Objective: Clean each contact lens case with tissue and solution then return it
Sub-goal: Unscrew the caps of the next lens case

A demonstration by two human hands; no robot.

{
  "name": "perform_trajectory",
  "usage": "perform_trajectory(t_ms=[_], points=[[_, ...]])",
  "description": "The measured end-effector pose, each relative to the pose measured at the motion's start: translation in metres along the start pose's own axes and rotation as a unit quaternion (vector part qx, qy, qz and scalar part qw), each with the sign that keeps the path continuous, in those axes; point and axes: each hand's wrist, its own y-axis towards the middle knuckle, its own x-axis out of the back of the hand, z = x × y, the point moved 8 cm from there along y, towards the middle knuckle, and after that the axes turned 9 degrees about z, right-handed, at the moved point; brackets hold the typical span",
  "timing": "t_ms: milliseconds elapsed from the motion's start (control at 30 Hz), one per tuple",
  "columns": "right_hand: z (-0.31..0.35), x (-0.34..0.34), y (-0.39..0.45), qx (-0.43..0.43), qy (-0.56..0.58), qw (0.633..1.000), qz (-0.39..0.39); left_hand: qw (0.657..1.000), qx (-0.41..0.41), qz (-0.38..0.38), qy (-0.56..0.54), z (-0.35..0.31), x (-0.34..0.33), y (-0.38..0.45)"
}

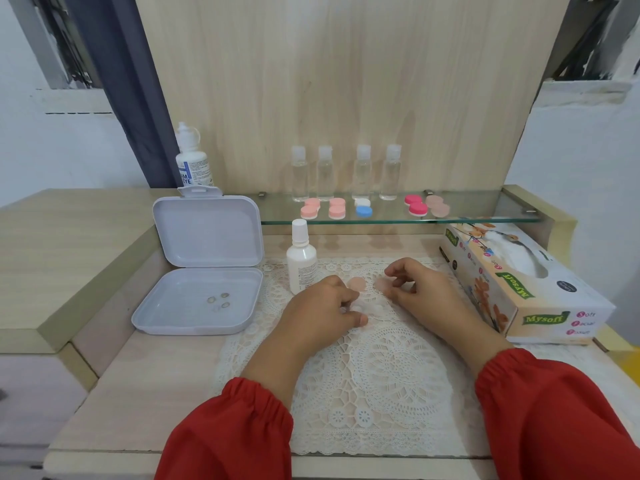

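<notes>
A: On the lace mat (391, 372), dead centre: clear lens case body (367, 308) sits under the left hand (322, 306). Fingers curled down, pinching it at the near edge. One peach cap (356, 285) lies loose on the mat just beyond that hand.

B: Right hand (412, 289)?

A: Thumb and fingers closed on a second peach cap (382, 285). Looks like the uncapping step, or just past it. Judgement, not certain.

B: Handling?

A: Small, rigid plastic, very light I'd say. Likely slick once solution is on it. Best hold is across the bridge between the two wells, or by the rim, leaving the cups open for the tissue. Caps will roll or skid if dropped.

B: Supplies?

A: White solution bottle (301, 261) upright just left of the hands, cap on. Tissue box (519, 282) at the right, a sheet poking out. No tissue in either hand yet.

B: Surface, room?

A: Pale wood desk (145, 375), lace mat gives some grip. Open lilac box (197, 303) at left with a few small pieces inside, too small to identify. Glass shelf (485, 206) behind carries more cases in pink, blue-white, red and peach, plus four clear bottles (346, 173). Wood back panel, white walls either side.
</notes>
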Motion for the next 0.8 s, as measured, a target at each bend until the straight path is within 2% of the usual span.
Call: perform_trajectory(t_ms=[100,267,633,800], points=[[-0.001,0.000,0.000,-0.002,-0.023,1.000,-0.001,1.000,0.001,-0.003,-0.012,0.001,0.000,0.000],[0.003,-0.005,0.002,0.052,-0.085,0.995,0.004,0.999,0.007,-0.020,-0.044,0.003,0.001,-0.001],[0.003,0.006,-0.006,0.051,-0.044,0.996,-0.056,0.988,0.033,-0.048,-0.140,0.008,0.010,-0.014],[0.007,0.005,-0.009,0.054,-0.063,0.995,-0.050,0.978,0.050,-0.085,-0.186,0.017,0.023,-0.026]])
